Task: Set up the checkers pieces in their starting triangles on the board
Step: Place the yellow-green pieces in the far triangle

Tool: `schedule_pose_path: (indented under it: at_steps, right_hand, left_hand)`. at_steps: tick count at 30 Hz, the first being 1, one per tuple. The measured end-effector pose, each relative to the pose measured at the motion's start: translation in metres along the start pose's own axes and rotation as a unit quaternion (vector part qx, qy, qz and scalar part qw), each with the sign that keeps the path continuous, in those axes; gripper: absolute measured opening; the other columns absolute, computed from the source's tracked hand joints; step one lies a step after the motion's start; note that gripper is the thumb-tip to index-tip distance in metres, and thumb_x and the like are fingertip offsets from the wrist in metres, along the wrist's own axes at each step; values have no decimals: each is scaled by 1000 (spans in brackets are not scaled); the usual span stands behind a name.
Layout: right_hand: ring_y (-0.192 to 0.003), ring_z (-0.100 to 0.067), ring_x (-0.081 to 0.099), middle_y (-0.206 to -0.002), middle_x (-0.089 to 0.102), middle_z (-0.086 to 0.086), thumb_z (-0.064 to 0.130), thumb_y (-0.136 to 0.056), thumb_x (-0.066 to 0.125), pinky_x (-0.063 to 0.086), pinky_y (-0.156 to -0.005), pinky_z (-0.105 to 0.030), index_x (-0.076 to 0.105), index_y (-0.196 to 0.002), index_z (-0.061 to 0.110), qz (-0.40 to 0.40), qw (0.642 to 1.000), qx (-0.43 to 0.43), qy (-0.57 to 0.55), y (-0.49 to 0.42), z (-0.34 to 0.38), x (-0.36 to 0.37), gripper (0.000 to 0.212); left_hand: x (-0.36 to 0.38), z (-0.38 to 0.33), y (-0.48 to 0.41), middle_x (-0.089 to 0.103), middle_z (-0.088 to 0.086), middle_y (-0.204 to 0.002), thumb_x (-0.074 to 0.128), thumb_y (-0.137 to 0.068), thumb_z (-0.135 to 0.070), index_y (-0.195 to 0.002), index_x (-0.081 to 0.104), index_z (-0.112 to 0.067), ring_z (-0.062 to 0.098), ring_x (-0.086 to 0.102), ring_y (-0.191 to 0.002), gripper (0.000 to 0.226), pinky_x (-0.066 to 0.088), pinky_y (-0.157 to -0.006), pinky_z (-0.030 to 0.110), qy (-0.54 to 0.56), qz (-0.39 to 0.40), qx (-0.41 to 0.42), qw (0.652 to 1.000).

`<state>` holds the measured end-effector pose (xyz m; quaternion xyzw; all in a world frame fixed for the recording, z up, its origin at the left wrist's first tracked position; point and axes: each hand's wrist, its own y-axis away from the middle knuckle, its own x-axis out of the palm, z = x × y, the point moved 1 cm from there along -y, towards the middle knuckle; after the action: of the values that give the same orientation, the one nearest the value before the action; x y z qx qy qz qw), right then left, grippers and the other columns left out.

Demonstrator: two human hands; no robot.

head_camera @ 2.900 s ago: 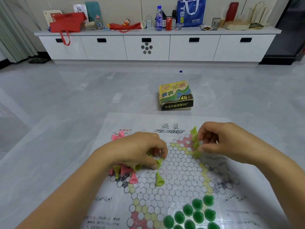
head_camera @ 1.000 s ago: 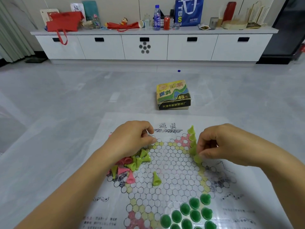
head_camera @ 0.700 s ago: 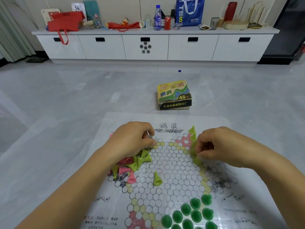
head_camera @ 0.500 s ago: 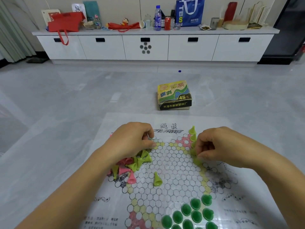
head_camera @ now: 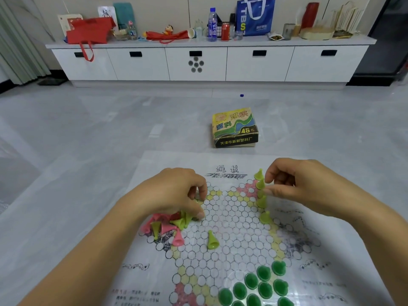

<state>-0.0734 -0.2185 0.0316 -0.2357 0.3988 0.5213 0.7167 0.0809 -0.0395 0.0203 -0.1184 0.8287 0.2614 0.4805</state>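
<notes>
Left hand (head_camera: 174, 195) fingers curled over the pink/lime pile (head_camera: 167, 226) at the board (head_camera: 154, 173) left point; can't tell if gripping. 1 lone lime piece (head_camera: 212, 240) stands below the fingertips, open cells around. Right hand (head_camera: 304, 188) thumb and index bracket the lime row (head_camera: 261, 202); can't tell if clamped.

A white cabinet (head_camera: 141, 67) lines the far wall; on it a red bag (head_camera: 88, 32), a blue tote (head_camera: 254, 16), a water bottle (head_camera: 212, 25), perhaps a soda can (head_camera: 225, 32).

Left hand (head_camera: 174, 195) palm down, fingers (head_camera: 201, 187) curled; right hand (head_camera: 295, 184) fingers curled, thumb out, grip unclear.
</notes>
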Motion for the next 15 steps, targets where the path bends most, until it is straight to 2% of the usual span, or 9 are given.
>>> schedule_pose_path:
  at_steps: [2, 4, 6, 8, 11, 13, 15]
  right_hand:
    - [-61, 4, 51, -70, 59, 8, 33, -80, 65, 41, -57, -11, 57, -78, 31, -25, 1000, -4, -13, 0, 0, -2, 8]
    - [-64, 5, 51, -68, 60, 8, 31, -81, 64, 41, -58, -10, 57, -78, 31, -54, 998, -10, -23, 0, 0, -3, 8]
    - [-67, 3, 53, -69, 61, 8, 30, -80, 65, 41, -59, -10, 57, -79, 31, -84, 995, -22, -40, 0, 2, -3, 8]
    - [-69, 1, 54, -69, 62, 8, 28, -77, 68, 42, -61, -10, 58, -80, 32, -92, 992, -46, -70, 0, 8, 0, 11]
    - [-70, 0, 55, -72, 64, 11, 26, -72, 73, 43, -62, -12, 55, -86, 33, -54, 988, -109, -96, 2, 20, 13, 24]
    - [-74, -4, 56, -76, 62, 14, 24, -72, 74, 46, -63, -16, 52, -87, 35, -56, 983, -149, -95, 2, 25, 21, 29]
    - [-74, -7, 58, -74, 60, 17, 22, -73, 73, 48, -64, -18, 55, -85, 33, -93, 976, -174, -95, 3, 27, 24, 24]
  left_hand:
    - [5, -3, -2, 50, -13, -85, 73, -70, -38, -88, 62, -29, 12, 48, -87, 23, 36, -68, 19, -53, -10, 15, 998]
    - [8, -6, -3, 51, -11, -90, 69, -74, -38, -89, 64, -26, 12, 49, -89, 19, 33, -67, 17, -78, -14, 32, 996]
    - [9, -9, -4, 55, -7, -94, 67, -77, -36, -88, 65, -23, 10, 51, -85, 17, 36, -69, 20, -42, -48, 43, 997]
    - [6, -15, -3, 60, -6, -84, 67, -79, -30, -86, 66, -21, 6, 53, -73, 12, 42, -67, 21, 114, -102, 37, 988]
    - [7, -27, 0, 66, -5, -68, 62, -83, -14, -88, 63, -14, 3, 56, -57, 5, 44, -55, 14, 411, -86, 43, 907]
    - [11, -31, 0, 70, -2, -68, 58, -85, -8, -91, 60, -12, 5, 57, -55, 8, 43, -52, 13, 501, -52, 44, 863]
    - [14, -33, -2, 69, -2, -64, 57, -84, -7, -91, 59, -11, 5, 58, -55, 9, 42, -51, 13, 546, -30, 43, 836]
